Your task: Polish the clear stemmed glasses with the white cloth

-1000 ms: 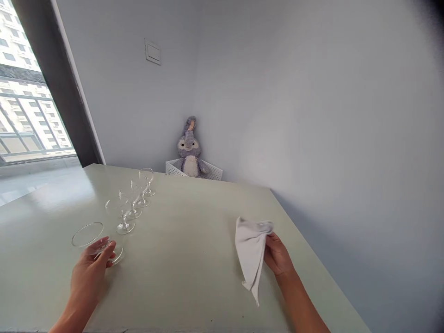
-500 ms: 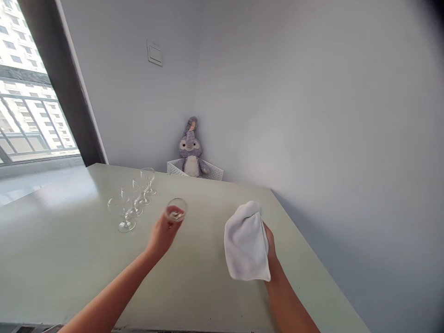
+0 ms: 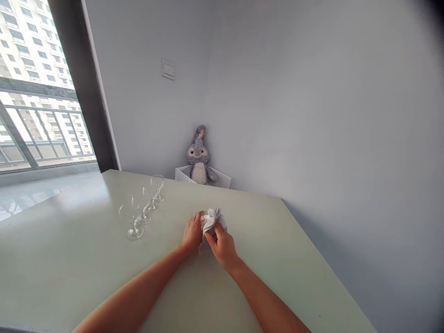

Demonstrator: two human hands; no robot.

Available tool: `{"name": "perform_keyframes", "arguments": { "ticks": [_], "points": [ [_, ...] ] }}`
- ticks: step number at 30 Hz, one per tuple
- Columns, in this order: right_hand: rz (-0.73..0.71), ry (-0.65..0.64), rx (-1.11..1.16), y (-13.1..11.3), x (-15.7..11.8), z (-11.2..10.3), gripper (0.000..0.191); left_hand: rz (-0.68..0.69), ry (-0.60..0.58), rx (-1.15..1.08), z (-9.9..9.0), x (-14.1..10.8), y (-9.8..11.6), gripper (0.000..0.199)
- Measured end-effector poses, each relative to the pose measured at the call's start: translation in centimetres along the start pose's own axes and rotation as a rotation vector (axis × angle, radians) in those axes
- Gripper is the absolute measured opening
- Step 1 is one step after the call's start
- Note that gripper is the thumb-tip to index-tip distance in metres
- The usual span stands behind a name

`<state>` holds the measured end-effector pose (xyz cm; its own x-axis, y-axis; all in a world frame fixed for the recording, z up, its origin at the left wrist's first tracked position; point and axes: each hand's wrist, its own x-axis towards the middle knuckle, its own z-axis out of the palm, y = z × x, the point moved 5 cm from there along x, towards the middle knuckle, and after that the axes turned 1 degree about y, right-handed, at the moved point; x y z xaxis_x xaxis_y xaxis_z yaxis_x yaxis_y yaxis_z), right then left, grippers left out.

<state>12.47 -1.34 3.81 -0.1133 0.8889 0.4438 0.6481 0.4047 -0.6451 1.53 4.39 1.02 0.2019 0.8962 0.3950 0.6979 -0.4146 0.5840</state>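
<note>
Around a clear wine glass (image 3: 204,219) my left hand (image 3: 193,231) is closed, gripping it from the left side. My right hand (image 3: 222,244) pinches a white cloth (image 3: 210,223) and presses it against the glass rim. Part of the cloth hangs below between the two hands. Most of the glass is hidden by the cloth and fingers. To the left, several more clear stemmed glasses (image 3: 135,231) stand upright in a slanting row on the pale table (image 3: 166,286), apart from my hands.
At the table's far edge a plush rabbit (image 3: 199,171) sits in a white perforated basket (image 3: 222,181). A grey wall (image 3: 312,115) runs along the right side. A window with a railing (image 3: 45,125) is at the left.
My two hands have come together near the middle of the table. The cloth, held out at the right before, now covers part of the glass. The view has shifted slightly.
</note>
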Motion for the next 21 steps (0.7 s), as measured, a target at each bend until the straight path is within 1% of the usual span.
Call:
{"name": "perform_keyframes", "arguments": {
  "ticks": [2, 4, 6, 8, 11, 13, 15, 17, 18, 19, 20, 21],
  "points": [
    [0.029, -0.058, -0.002, 1.3, -0.1, 0.7, 0.031, 0.062, -0.004, 0.005, -0.1, -0.2, 0.3, 0.039],
    [0.076, -0.111, 0.114, 2.5, -0.2, 1.1, 0.03, 0.157, -0.028, 0.025, 0.0, -0.3, 0.9, 0.042],
    [0.195, -0.13, 0.342, 3.6, -0.5, 1.3, 0.033, 0.242, -0.04, 0.073, 0.2, -0.4, 1.6, 0.045],
    [0.369, -0.085, 0.628, 4.6, -0.8, 1.2, 0.036, 0.337, -0.021, 0.148, 0.1, -0.4, 2.2, 0.048],
    [0.58, -0.005, 1.033, 5.3, -1.1, 1.1, 0.037, 0.515, 0.053, 0.275, -0.5, -0.5, 3.2, 0.047],
    [0.659, -0.013, 1.203, 5.4, -1.0, 1.0, 0.037, 0.616, 0.1, 0.329, -1.0, -0.6, 3.5, 0.045],
    [0.665, -0.07, 1.245, 5.2, -0.9, 0.6, 0.038, 0.669, 0.113, 0.338, -1.5, -0.6, 3.5, 0.043],
    [0.569, -0.147, 1.161, 4.7, -0.7, -0.2, 0.037, 0.654, 0.069, 0.299, -1.8, -0.3, 3.2, 0.043],
    [0.502, -0.195, 1.087, 4.3, -0.7, -0.8, 0.035, 0.619, 0.022, 0.262, -1.9, -0.1, 2.9, 0.045],
    [0.439, -0.247, 1.005, 3.8, -0.7, -1.3, 0.033, 0.572, -0.051, 0.214, -1.8, 0.1, 2.5, 0.048],
    [0.392, -0.306, 0.925, 3.3, -0.7, -1.9, 0.031, 0.516, -0.152, 0.154, -1.6, 0.3, 2.1, 0.049],
    [0.359, -0.37, 0.859, 2.9, -0.8, -2.3, 0.03, 0.462, -0.278, 0.085, -1.2, 0.3, 1.8, 0.05]
  ]
}}
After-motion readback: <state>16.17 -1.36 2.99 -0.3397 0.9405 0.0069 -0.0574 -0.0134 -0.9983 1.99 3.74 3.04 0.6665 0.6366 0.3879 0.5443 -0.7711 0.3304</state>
